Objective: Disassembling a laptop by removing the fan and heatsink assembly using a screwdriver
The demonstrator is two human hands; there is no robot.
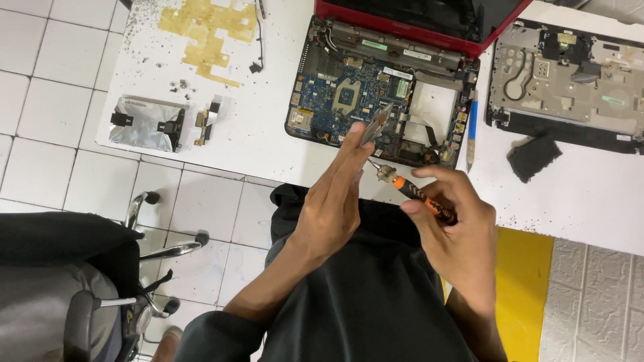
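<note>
A white table (255,134) fills the top of the view, and on it sits an opened laptop (382,94) with a red lid, its blue circuit board bare. To the right lies a grey keyboard frame (570,80), face down, with a dark pad (533,155) just below it. At the left of the table rest a silver drive bracket (144,124) and a few loose screws (180,86).

Above the person's dark lap, at the table's near edge, both hands meet. The right hand (456,234) is closed around an orange-and-black screwdriver (416,194), thumb and fingers wrapped on the handle. Its long axis runs from lower right to upper left, with the metal tip end pointing toward the left hand. The left hand (335,201) stands nearly flat and upright, fingers together; a thin grey metal piece (377,124) rises by its fingertips, and it seems pinched there, though I cannot tell for sure.

The screwdriver looks light and stiff, with a ribbed handle that should not slip; the handle is the place to hold it. The small bit at its end looks easy to drop.
</note>
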